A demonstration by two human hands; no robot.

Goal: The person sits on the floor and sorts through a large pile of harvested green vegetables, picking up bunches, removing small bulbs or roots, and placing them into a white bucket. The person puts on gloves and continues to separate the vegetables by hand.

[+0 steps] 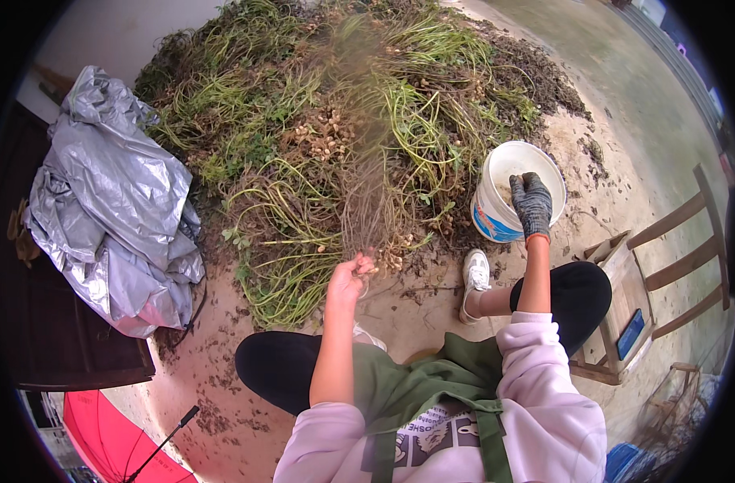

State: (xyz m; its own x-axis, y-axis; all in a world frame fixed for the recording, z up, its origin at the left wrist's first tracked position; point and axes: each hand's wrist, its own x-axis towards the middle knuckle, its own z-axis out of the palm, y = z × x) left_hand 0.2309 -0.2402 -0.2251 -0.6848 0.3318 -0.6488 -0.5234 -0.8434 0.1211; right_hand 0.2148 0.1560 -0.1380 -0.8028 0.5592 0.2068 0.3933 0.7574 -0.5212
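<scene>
My bare left hand (350, 276) is closed around the root end of a peanut plant (365, 211), whose thin stems stretch away from me, partly blurred. Pale peanut pods (392, 259) hang in a cluster just right of that hand. On my right hand (531, 199) is a grey knitted glove with an orange cuff. It reaches over the mouth of a white plastic bucket (491, 175) with a blue band. Its fingers point down into the bucket, and whatever they may hold is hidden. Before me spreads a large heap of pulled peanut plants (265, 121), pods showing among the stems.
A crumpled silver tarpaulin (117, 199) lies at left over dark furniture (83, 356). Behind it at lower left rests a red umbrella (111, 435). To my right stands a wooden chair (621, 290) with a blue phone-like object (630, 335) on it. Soil crumbs dot the concrete floor (403, 317).
</scene>
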